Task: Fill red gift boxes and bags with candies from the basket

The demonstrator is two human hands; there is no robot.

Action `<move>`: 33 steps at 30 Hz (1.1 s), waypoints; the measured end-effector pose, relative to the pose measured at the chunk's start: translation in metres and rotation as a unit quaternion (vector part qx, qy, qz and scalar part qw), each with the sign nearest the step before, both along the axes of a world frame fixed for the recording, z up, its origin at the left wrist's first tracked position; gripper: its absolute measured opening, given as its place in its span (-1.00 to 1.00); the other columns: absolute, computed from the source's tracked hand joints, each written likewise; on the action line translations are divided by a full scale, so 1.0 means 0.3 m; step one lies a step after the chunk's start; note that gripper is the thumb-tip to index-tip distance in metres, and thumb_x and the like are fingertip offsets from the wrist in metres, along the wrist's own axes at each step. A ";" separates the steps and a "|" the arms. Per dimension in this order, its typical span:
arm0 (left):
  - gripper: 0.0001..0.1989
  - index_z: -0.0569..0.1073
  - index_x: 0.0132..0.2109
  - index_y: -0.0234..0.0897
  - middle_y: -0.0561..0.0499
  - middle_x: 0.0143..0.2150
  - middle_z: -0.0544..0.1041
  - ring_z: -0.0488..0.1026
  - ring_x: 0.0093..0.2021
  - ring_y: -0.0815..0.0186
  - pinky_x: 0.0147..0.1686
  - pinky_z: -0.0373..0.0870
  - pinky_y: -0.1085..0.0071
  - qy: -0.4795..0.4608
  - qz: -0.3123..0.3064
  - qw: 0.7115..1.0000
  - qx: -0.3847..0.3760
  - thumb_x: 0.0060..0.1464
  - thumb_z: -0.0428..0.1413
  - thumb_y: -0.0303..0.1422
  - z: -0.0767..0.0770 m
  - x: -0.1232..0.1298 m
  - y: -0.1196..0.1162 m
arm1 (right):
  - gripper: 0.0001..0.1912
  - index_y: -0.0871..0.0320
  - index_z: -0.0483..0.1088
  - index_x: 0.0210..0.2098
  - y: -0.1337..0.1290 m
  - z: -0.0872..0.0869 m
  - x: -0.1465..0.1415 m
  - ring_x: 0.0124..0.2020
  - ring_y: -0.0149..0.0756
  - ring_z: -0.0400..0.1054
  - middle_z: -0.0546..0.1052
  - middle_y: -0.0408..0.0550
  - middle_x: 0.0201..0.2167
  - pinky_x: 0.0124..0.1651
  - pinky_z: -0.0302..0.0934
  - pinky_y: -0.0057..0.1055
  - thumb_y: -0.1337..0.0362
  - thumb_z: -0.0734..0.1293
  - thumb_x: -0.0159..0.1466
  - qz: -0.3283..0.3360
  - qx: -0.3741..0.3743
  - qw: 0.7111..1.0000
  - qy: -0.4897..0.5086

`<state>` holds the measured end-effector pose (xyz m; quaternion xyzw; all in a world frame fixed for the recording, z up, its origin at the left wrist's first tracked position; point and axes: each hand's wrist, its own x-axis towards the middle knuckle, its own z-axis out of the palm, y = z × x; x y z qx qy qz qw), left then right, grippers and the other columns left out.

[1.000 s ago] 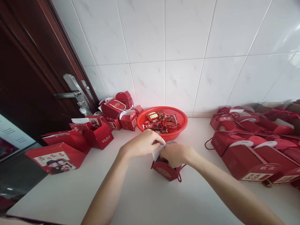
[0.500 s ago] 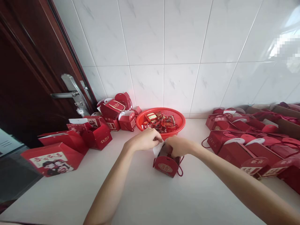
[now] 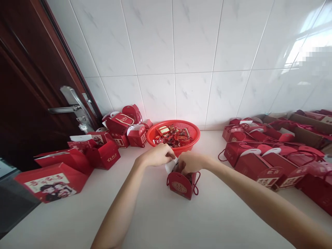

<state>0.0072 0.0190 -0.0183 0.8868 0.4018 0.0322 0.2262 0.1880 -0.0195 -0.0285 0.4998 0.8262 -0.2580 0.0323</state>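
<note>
A small red gift box (image 3: 179, 186) with a gold round emblem and cord handles stands upright in front of me, its top open. My left hand (image 3: 160, 155) is closed at its far left edge, thumb and fingers pinching the raised flap, whose white inside shows. My right hand (image 3: 190, 161) reaches down into the opening with curled fingers; the tips and whatever they hold are hidden by the box. Just behind my hands sits a red plastic basket (image 3: 195, 139) holding many wrapped candies (image 3: 173, 135).
Red gift boxes (image 3: 111, 154) stand at the left, some open, near a dark door (image 3: 23, 69) with a metal handle (image 3: 64, 109). More red boxes (image 3: 255, 166) crowd the right, beside cardboard cartons (image 3: 301, 128). A tiled wall (image 3: 192, 93) backs the white table (image 3: 155, 221).
The view has shifted slightly, so most things sit a little further left. My right hand's fingers are bent deeper into the box; my left hand stays at the flap.
</note>
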 end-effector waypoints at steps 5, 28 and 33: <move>-0.67 0.67 -0.11 -0.24 -0.02 -0.14 0.70 0.60 -0.18 0.22 -0.26 0.38 0.45 0.006 -0.009 1.000 -0.002 0.06 0.07 -0.47 0.001 -0.009 0.002 | -0.82 0.19 0.56 -0.34 -0.002 0.016 -0.021 -0.46 -0.31 0.33 0.54 -0.04 -0.42 -0.52 0.04 -0.45 0.45 0.32 0.12 0.029 0.025 0.997 -0.072; -0.65 0.68 -0.11 -0.26 -0.07 -0.24 0.68 0.55 -0.28 0.21 -0.37 0.31 0.45 -0.004 -0.007 1.000 -0.030 0.01 0.08 -0.43 -0.014 -0.016 0.012 | -0.80 0.15 0.25 -0.59 -0.010 -0.019 -0.103 -0.46 -0.29 0.30 0.41 -0.10 -0.53 -0.41 0.10 -0.37 0.47 0.28 0.11 0.133 0.000 0.966 -0.221; -0.70 0.70 -0.21 -0.24 -0.02 -0.38 0.65 0.52 -0.37 0.25 -0.44 0.26 0.48 -0.007 -0.020 0.999 -0.027 0.00 0.08 -0.42 -0.003 -0.013 -0.001 | -0.81 0.13 0.29 -0.55 -0.019 0.004 -0.040 -0.47 -0.32 0.26 0.43 -0.13 -0.49 -0.48 0.05 -0.40 0.44 0.26 0.17 0.149 0.005 0.977 -0.152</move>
